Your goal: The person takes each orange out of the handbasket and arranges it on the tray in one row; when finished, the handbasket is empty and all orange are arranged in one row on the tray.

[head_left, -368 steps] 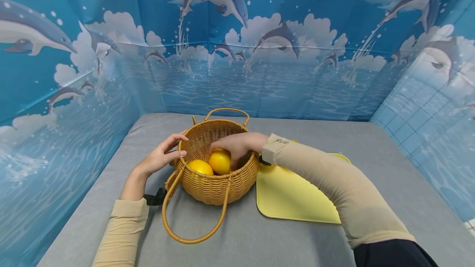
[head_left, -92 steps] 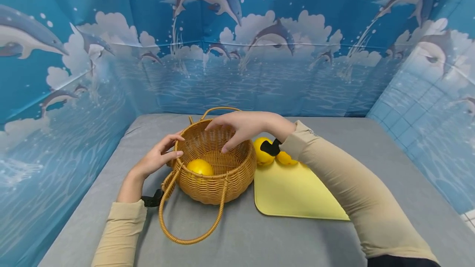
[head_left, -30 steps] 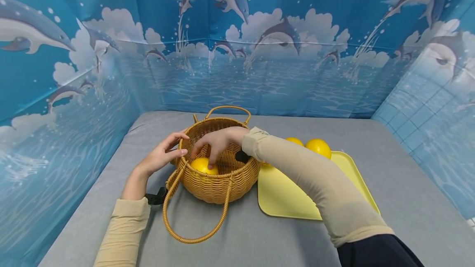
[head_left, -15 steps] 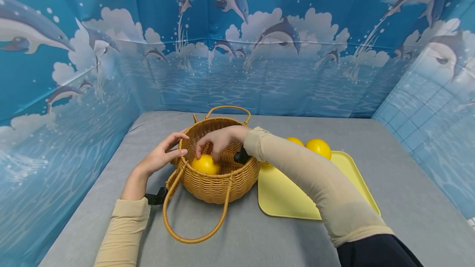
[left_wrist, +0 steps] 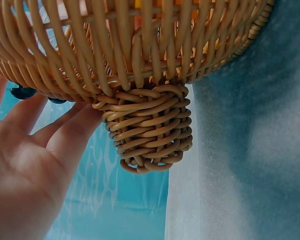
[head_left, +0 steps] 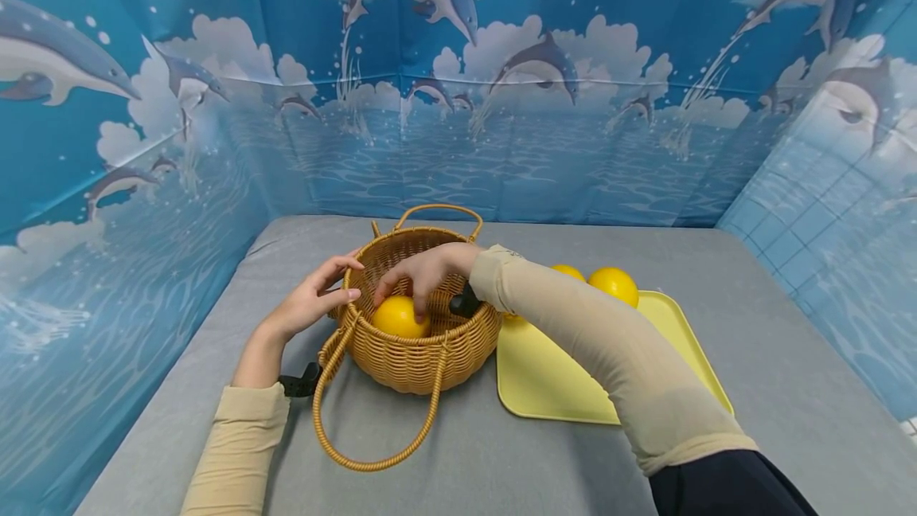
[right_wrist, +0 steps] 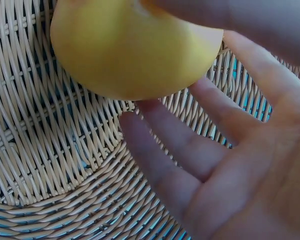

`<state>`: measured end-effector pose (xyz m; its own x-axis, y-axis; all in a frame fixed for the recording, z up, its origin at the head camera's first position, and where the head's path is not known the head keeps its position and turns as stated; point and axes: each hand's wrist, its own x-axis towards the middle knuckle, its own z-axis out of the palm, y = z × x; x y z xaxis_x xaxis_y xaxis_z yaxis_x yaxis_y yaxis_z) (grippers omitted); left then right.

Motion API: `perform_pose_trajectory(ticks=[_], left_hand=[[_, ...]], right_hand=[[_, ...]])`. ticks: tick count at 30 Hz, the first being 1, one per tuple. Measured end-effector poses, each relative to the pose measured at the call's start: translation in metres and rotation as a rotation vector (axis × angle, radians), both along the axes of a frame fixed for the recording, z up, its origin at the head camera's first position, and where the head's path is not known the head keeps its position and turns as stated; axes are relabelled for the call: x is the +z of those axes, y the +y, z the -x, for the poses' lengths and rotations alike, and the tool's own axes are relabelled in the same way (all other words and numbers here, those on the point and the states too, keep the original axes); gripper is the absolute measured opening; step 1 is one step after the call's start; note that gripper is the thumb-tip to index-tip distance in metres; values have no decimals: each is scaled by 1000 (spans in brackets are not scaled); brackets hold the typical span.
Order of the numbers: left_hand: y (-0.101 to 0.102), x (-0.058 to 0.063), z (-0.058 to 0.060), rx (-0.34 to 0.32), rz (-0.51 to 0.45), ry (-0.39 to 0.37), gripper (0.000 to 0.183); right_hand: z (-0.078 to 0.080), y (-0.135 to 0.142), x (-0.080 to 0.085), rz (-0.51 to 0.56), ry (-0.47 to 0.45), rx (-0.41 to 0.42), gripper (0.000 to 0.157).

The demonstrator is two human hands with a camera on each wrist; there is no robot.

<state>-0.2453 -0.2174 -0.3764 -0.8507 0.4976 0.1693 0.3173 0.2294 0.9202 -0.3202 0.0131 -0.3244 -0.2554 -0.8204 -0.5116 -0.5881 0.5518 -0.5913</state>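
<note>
A round wicker basket (head_left: 401,365) stands on the grey cloth. My left hand (head_left: 315,297) holds its left rim, thumb and fingertips over the edge; in the left wrist view, other fingers (left_wrist: 65,135) lie against the outer weave beside a short woven stub (left_wrist: 147,130). Inside the basket, my right hand (head_left: 423,273) grips a round yellow-orange fruit (head_left: 399,317) from above, near the front left wall. The right wrist view shows this smooth fruit (right_wrist: 125,55) between a thumb or finger across its top and the other fingers curved beneath it.
A yellow tray (head_left: 552,381) lies right of the basket, partly under the right forearm. Yellow fruit (head_left: 614,287) sits at its far side, some hidden by the sleeve. One basket handle (head_left: 372,466) hangs down in front, the other (head_left: 440,207) stands up behind. A dolphin-print curtain (head_left: 458,142) encloses the table.
The right hand has come down into the basket and closed round the fruit, which has shifted slightly right. A fruit gripped earlier has left the basket; the tray bears fruit. Left hand unchanged.
</note>
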Motion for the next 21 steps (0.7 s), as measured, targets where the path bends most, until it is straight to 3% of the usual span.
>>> perform_pose_trajectory(ticks=[5, 11, 21], left_hand=[[1, 0, 0, -1, -3, 2, 43], [2, 0, 0, -2, -2, -1, 43], [3, 0, 0, 2, -1, 0, 43]], right_hand=[[0, 1, -1, -36, 0, 25, 72], [0, 4, -1, -32, -51, -1, 73], [3, 5, -2, -18, 8, 11, 66]])
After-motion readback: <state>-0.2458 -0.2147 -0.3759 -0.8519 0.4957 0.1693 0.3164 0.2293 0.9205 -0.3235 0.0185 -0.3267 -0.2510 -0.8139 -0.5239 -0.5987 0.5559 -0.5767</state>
